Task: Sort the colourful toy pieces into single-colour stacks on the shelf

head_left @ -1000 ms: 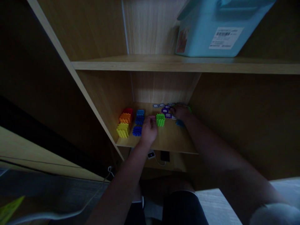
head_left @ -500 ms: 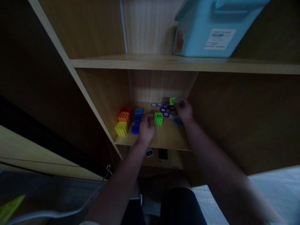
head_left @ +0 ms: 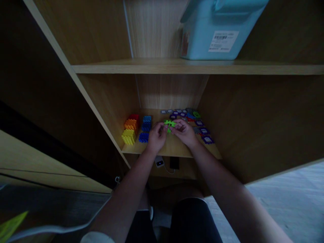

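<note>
Bright green notched plastic tiles (head_left: 169, 123) sit between my two hands over the middle shelf. My left hand (head_left: 157, 136) pinches their left side with thumb and fingers. From the right, my right hand (head_left: 186, 132) grips a green tile on the same pile. My fingers partly cover the lower tiles. To the left stand blue tile stacks (head_left: 146, 126). Beyond them, along the left wall, are a yellow stack (head_left: 129, 136), an orange stack (head_left: 131, 124) and a red stack (head_left: 134, 118).
Purple tiles (head_left: 204, 131) and other loose tiles, one of them green (head_left: 196, 114), lie on the shelf's right side. A light blue bin (head_left: 215, 37) stands on the shelf above. Below are a white device (head_left: 159, 162) with a cable and a black box (head_left: 174, 163).
My right hand has come left and nearer with a green tile, from the loose tiles to the green pile at my left hand. The view has shifted slightly.
</note>
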`<state>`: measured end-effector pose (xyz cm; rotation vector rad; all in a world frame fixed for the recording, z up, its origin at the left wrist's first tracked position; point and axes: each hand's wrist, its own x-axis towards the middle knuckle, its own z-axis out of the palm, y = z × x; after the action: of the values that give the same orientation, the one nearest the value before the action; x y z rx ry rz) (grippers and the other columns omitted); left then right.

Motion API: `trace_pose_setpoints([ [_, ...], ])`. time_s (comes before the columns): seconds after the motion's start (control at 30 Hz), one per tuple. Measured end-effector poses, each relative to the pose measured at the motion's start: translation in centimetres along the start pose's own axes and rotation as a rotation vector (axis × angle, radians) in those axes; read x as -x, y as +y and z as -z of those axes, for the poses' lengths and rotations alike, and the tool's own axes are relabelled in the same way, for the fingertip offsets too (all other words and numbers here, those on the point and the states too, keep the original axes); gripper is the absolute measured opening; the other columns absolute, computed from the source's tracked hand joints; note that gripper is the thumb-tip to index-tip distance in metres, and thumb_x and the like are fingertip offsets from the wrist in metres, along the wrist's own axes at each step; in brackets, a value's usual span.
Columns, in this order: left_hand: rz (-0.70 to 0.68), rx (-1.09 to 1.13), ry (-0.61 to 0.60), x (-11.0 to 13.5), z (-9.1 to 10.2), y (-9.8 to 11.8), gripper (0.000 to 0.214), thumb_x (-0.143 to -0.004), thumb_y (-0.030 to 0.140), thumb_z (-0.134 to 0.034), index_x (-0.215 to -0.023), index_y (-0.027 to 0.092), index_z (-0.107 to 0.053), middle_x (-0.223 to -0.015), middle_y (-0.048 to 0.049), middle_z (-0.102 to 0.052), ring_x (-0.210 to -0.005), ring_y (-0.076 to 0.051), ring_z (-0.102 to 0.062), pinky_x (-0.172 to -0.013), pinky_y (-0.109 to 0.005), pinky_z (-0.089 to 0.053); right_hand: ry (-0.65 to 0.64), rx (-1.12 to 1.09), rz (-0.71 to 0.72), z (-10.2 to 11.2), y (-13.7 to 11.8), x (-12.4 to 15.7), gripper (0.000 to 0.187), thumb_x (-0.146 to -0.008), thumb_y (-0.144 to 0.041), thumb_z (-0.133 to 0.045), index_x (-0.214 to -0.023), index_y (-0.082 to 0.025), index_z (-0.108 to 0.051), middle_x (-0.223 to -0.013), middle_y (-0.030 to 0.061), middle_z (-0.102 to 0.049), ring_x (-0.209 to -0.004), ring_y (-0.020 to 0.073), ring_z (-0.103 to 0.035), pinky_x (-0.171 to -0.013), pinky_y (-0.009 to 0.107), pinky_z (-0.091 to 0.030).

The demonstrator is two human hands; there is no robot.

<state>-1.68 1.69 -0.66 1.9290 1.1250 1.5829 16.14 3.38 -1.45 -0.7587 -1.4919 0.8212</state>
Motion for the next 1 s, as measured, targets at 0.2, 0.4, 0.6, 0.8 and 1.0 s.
trace_pose_setpoints([
  [0.2,0.059,0.046,0.027,0.1,0.1,-0.1,0.033,-0.108,0.049,-0.055,-0.089,0.023,-0.064,-0.076,0.001,-0.063,-0.07,-0.016,-0.059,-0.067,-0.027,-0.046,0.002,0.116,0.081,0.0,-0.9,0.4,0.057,-0.08,-0.056,-0.091,-0.126,-0.032,-0.068,-0.1,0.0019,-0.074,-0.082,0.0192,-0.07,-0.078,0.037,-0.062],
  [0.4,0.099,0.096,0.023,0.0,0.0,-0.5,0.036,-0.107,0.052,-0.054,-0.09,0.023,-0.066,-0.081,-0.0004,-0.069,-0.076,-0.017,-0.064,-0.073,-0.027,-0.051,-0.029,0.273,0.124,0.4,-1.3,0.6,0.053,-0.084,-0.053,-0.088,-0.13,-0.034,-0.07,-0.089,-0.0007,-0.07,-0.078,0.0203,-0.068,-0.077,0.039,-0.06],
  [0.6,0.121,0.097,0.016,0.1,0.0,-0.9,0.042,-0.108,0.057,-0.052,-0.089,0.023,-0.067,-0.08,-0.0011,-0.07,-0.077,-0.018,-0.066,-0.074,-0.028,-0.052,-0.01,0.342,0.144,0.6,-1.5,0.4,0.053,-0.085,-0.055,-0.087,-0.13,-0.034,-0.071,-0.108,0.003,-0.074,-0.079,0.0196,-0.066,-0.078,0.039,-0.06],
  [0.8,0.126,0.101,0.03,0.2,-0.1,-1.0,0.045,-0.108,0.058,-0.051,-0.083,0.023,-0.064,-0.075,0.0003,-0.065,-0.072,-0.017,-0.061,-0.071,-0.027,-0.048,0.005,0.422,0.219,0.8,-2.6,0.4,0.047,-0.086,-0.053,-0.087,-0.128,-0.034,-0.074,-0.138,0.0087,-0.069,-0.103,0.0263,-0.07,-0.094,0.048,-0.062],
  [1.0,0.126,0.071,0.021,0.0,-0.1,-0.8,0.051,-0.107,0.064,-0.05,-0.078,0.023,-0.06,-0.071,0.0007,-0.061,-0.068,-0.017,-0.058,-0.067,-0.028,-0.044,-0.042,0.4,0.235,0.6,-2.7,0.4,0.034,-0.09,-0.051,-0.084,-0.119,-0.034,-0.077,-0.133,0.0065,-0.075,-0.101,0.0255,-0.072,-0.094,0.049,-0.063],
])
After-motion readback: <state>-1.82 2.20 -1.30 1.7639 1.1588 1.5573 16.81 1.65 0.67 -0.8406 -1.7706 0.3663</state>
